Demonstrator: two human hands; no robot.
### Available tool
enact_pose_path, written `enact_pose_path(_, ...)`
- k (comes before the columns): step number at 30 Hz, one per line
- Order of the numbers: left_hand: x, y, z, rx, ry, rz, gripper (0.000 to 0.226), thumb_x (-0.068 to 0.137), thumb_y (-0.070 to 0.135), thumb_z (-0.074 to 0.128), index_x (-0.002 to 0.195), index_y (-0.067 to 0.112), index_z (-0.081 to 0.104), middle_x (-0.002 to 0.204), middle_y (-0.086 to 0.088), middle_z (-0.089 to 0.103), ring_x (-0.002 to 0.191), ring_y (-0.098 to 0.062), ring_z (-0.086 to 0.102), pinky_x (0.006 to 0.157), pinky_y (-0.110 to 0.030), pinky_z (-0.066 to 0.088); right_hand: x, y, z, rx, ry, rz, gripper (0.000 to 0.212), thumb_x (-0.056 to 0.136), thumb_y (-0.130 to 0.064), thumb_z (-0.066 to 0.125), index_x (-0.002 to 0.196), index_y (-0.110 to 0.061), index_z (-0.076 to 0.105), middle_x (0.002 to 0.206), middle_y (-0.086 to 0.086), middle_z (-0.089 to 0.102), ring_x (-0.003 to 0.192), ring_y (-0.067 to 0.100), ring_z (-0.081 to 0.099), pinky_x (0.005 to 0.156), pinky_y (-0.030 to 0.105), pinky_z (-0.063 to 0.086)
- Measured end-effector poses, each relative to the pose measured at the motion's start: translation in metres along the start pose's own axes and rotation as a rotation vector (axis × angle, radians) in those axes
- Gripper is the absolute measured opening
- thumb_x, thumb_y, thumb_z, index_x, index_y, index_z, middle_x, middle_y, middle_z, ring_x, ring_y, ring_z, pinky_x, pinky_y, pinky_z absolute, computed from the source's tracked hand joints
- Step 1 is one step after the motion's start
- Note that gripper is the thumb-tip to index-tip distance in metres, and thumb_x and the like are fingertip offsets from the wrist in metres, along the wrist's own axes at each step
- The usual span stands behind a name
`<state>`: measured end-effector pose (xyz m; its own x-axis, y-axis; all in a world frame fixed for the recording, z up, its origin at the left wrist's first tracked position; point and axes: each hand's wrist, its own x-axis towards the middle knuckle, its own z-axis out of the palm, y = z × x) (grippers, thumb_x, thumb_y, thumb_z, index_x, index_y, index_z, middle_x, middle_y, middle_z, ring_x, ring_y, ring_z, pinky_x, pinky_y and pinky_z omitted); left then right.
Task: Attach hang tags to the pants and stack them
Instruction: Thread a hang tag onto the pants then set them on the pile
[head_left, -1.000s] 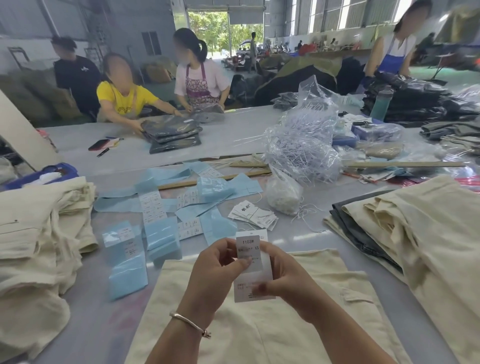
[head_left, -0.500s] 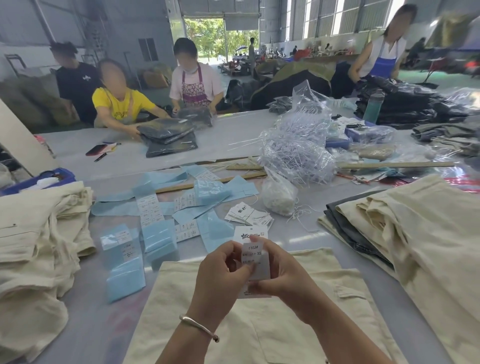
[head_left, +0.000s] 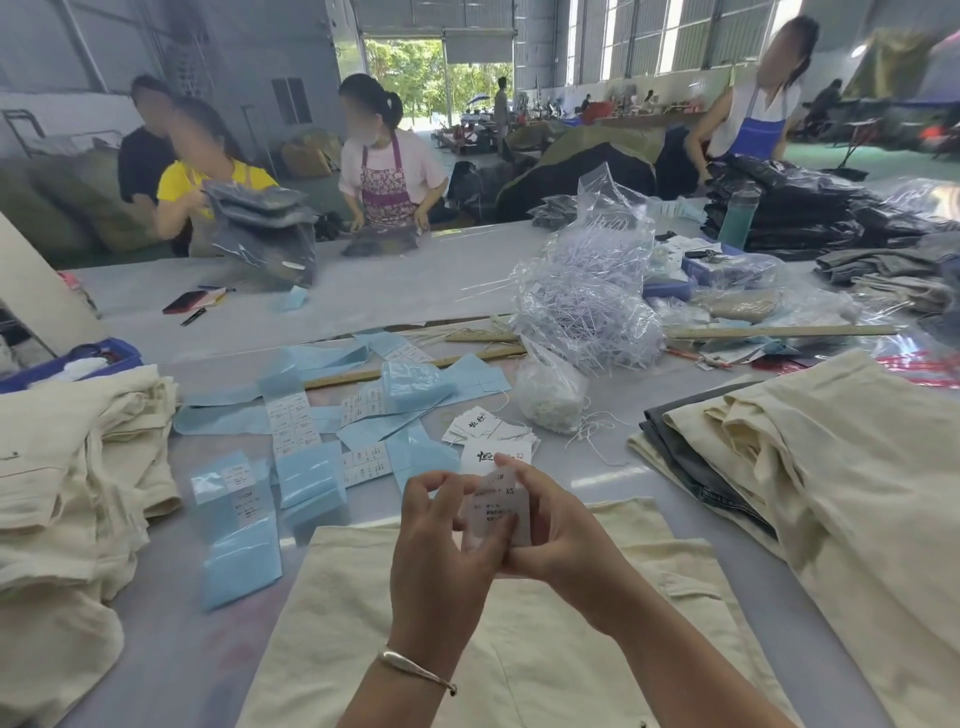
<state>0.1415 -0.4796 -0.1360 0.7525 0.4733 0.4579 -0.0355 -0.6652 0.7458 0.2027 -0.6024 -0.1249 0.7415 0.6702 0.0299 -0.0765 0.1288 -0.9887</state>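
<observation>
both hands, left hand (head_left: 441, 535) and right hand (head_left: 556, 525), pinch the white hang tag (head_left: 498, 501): light, thin card, likely bends easily; grip edges.

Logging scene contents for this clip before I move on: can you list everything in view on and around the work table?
hang tag: one held, white, "XS" printed, between both hands
loose tags: small pile, white, table centre
cream pants: one pair, flat below the hands
pants piles: cream, left and right; a grey pair under the right pile
label sheets: many, light blue, left of centre
bag of strings: one, clear with white contents
plastic fasteners bag: one, clear, large
wooden sticks: several, mid table
bottle: one, green, far right
other workers: four, far side
left hand: pinches the tag; silver bracelet on wrist
right hand: holds the tag
</observation>
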Motion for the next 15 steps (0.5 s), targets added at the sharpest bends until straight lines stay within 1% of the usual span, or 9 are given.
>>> enact_pose_path(3,-0.0012,-0.0024,0.0033,0.023,0.028,-0.006,0.03,0.079,0.032,0.078,0.106,0.027,0.065,0.109,0.007,0.05,0.09,-0.005,0.056,0.064,-0.007,0.035,0.0039,-0.0011,0.0014,0.005,-0.003,-0.008,0.083,0.074,0.023,0.064,0.142,-0.017,0.037,0.124,0.016,0.062,0.11,0.031,0.065,0.085,0.045,0.057)
enact_pose_path(4,-0.0019,-0.0027,0.0045,0.028,0.044,-0.005,0.033,0.081,0.036,0.075,0.111,0.027,0.064,0.109,0.007,0.05,0.096,-0.011,0.056,0.067,-0.008,0.036,0.0052,-0.001,0.0017,0.001,0.001,-0.008,0.084,0.074,0.023,0.065,0.142,-0.017,0.037,0.122,0.016,0.062,0.109,0.031,0.065,0.085,0.045,0.057)
enact_pose_path(5,-0.0028,-0.0027,0.0047,0.027,0.053,-0.01,0.039,0.082,0.04,0.071,0.119,0.03,0.062,0.107,0.008,0.05,0.099,-0.011,0.056,0.068,-0.007,0.036,0.0062,-0.0007,0.0019,0.001,0.002,-0.008,0.084,0.073,0.023,0.066,0.142,-0.016,0.037,0.121,0.014,0.063,0.109,0.031,0.065,0.086,0.046,0.057)
enact_pose_path(7,-0.0033,-0.0014,0.0028,-0.019,0.036,-0.061,0.065,0.082,0.042,0.071,0.14,0.043,0.041,0.105,0.016,0.049,0.096,0.0,0.055,0.064,-0.007,0.039,0.007,0.0008,0.0013,0.029,-0.007,0.0,0.085,0.073,0.024,0.065,0.143,-0.016,0.037,0.12,0.012,0.065,0.107,0.029,0.066,0.084,0.045,0.057)
enact_pose_path(8,-0.0025,-0.0011,0.0014,-0.069,0.025,-0.103,0.079,0.08,0.04,0.075,0.145,0.047,0.03,0.104,0.017,0.051,0.092,0.002,0.056,0.065,-0.009,0.043,0.0068,0.0015,0.0004,0.058,-0.014,0.006,0.085,0.073,0.024,0.065,0.143,-0.016,0.037,0.118,0.011,0.067,0.107,0.029,0.067,0.082,0.043,0.058)
enact_pose_path(9,-0.0017,-0.0018,0.0003,-0.121,0.018,-0.143,0.088,0.078,0.036,0.077,0.147,0.047,0.024,0.102,0.016,0.055,0.087,0.001,0.059,0.066,-0.014,0.047,0.0064,0.0019,-0.0008,0.088,-0.021,0.01,0.086,0.071,0.023,0.067,0.142,-0.017,0.038,0.116,0.009,0.068,0.106,0.029,0.067,0.08,0.041,0.058)
enact_pose_path(10,-0.001,-0.0036,-0.0001,-0.172,0.015,-0.18,0.09,0.077,0.033,0.079,0.148,0.044,0.025,0.098,0.013,0.06,0.083,-0.002,0.062,0.068,-0.021,0.051,0.006,0.002,-0.0022,0.106,-0.022,0.009,0.087,0.069,0.02,0.068,0.141,-0.018,0.039,0.115,0.008,0.069,0.106,0.028,0.067,0.08,0.039,0.058)
enact_pose_path(12,-0.0004,-0.0063,0.0007,-0.315,-0.002,-0.269,0.084,0.078,0.025,0.08,0.146,0.038,0.033,0.088,0.003,0.068,0.079,-0.012,0.067,0.074,-0.034,0.055,0.0069,0.0015,-0.0047,0.096,-0.002,0.007,0.086,0.063,0.013,0.064,0.14,-0.019,0.042,0.113,0.007,0.07,0.104,0.026,0.068,0.084,0.037,0.056)
enact_pose_path(15,-0.0042,-0.0075,0.0039,-0.621,-0.066,-0.412,0.069,0.079,0.01,0.078,0.136,0.03,0.045,0.087,-0.007,0.075,0.084,-0.025,0.071,0.08,-0.041,0.057,0.0095,0.0011,-0.0067,0.107,0.016,0.002,0.081,0.06,0.01,0.06,0.135,-0.018,0.049,0.108,0.006,0.071,0.095,0.021,0.069,0.08,0.029,0.055)
